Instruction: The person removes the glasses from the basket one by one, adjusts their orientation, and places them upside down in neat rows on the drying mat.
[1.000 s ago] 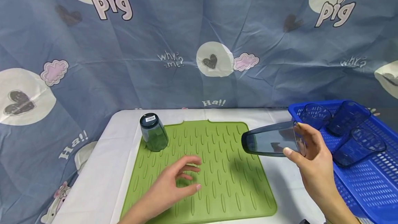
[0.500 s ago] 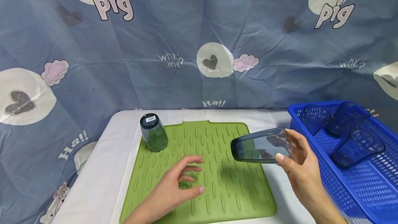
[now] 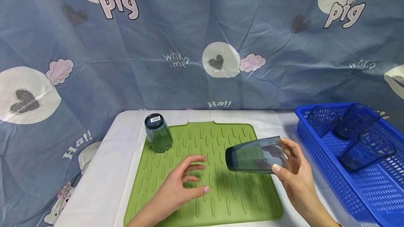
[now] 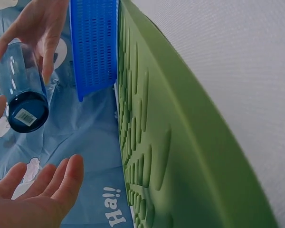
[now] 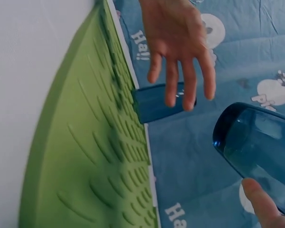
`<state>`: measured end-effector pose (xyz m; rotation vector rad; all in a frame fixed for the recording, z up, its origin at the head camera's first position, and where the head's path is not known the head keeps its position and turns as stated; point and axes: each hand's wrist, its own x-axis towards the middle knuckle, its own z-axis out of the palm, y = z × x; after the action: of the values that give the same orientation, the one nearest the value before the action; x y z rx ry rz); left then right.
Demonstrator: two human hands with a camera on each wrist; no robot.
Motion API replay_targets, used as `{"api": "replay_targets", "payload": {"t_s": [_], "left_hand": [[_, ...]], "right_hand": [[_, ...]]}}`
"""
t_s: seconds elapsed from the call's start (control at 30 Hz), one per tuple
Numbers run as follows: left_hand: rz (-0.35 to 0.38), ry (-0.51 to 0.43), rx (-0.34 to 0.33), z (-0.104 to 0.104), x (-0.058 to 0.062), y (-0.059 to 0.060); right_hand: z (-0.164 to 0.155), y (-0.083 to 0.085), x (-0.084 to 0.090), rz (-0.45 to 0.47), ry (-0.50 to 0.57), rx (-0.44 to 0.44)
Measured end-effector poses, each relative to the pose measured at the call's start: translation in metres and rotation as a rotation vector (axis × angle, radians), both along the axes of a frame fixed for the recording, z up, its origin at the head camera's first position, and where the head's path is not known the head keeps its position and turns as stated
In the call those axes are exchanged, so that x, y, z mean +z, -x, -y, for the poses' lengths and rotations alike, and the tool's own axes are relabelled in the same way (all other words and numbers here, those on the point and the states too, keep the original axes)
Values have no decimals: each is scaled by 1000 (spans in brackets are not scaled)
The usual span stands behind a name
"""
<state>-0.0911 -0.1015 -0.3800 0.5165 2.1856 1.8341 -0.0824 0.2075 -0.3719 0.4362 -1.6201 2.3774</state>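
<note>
My right hand [image 3: 298, 181] grips a blue-tinted drinking glass [image 3: 252, 156] near its rim, thumb in front and fingers behind. The glass lies nearly sideways in the air over the right part of the green drying mat [image 3: 217, 202], its dark base toward the left. A barcode sticker [image 4: 25, 117] shows on that base in the left wrist view. My left hand [image 3: 178, 188] hovers over the mat's middle with relaxed, parted fingers, holding nothing, a short way left of the glass base. Another glass [image 3: 159, 136] stands upside down on the mat's far left corner.
A blue plastic basket [image 3: 375, 199] stands to the right of the mat, with several glasses [image 3: 367, 150] upright or leaning at its far end. White cloth [image 3: 104, 171] covers the table. A printed blue curtain [image 3: 189, 20] hangs behind the table's back edge.
My right hand has carried the glass leftward and slightly down, away from the basket and over the mat. The left hand has hardly moved, its fingers still parted.
</note>
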Motion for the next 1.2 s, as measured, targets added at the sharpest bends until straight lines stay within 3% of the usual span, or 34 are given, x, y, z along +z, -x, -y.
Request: {"api": "replay_targets", "payload": {"t_s": [0.27, 0.5, 0.7, 0.9, 1.0, 1.2], "left_hand": [[-21, -4, -18, -1, -3, 0], [-17, -28, -57, -4, -7, -1], [31, -69, -97, -6, -7, -3], [104, -186, -182, -8, -8, -2], [152, -239, -194, -10, -8, -2], [181, -279, -197, -13, -10, -3]], "right_hand": [[14, -6, -7, 26, -54, -11], [28, -13, -12, -42, -94, 14], [35, -16, -19, -106, -127, 66], [40, -16, -25, -164, -97, 131], [42, -16, -27, -193, -90, 146], [45, -16, -29, -232, -137, 137]]}}
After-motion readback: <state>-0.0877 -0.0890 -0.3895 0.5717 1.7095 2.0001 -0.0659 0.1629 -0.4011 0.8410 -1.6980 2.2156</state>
